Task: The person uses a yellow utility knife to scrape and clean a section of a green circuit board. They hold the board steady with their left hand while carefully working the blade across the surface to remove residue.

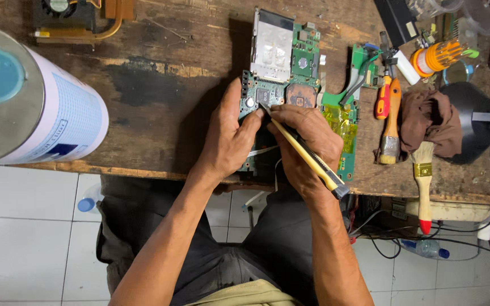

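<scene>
right hand [304, 141] gripping yellow knife [307, 156], left hand [228, 139] steadying circuit board [282, 68], seemingly near table edge [143, 169]

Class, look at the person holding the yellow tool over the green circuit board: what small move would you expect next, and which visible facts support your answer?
Probably a short, careful scrape or pry with the tip. The right hand grips the yellow tool like a pen, its dark tip resting on the circuit board near a square chip, while the left hand presses the board's edge against the wooden bench.

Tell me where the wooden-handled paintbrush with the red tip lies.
In the head view, the wooden-handled paintbrush lies on the right of the workbench, bristles against the brown rag, its red tip hanging past the edge.
</scene>
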